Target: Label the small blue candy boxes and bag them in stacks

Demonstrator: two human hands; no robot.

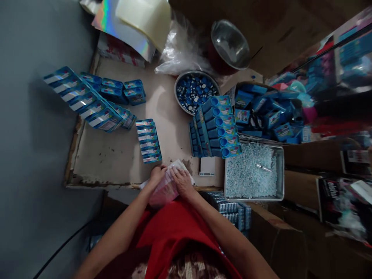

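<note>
Meanwhile, hands (157, 175) (182, 181) touch a packet (165, 190); a tray (280, 174) holds pellets (247, 178).

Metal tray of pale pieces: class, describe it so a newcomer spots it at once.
On the pale worktable, go to the near right corner. There, right of the right hand and the flat white device, sits the metal tray. Its rectangular shape and tiny pale pieces set it apart from the round bowl of blue-and-white pieces.
</note>
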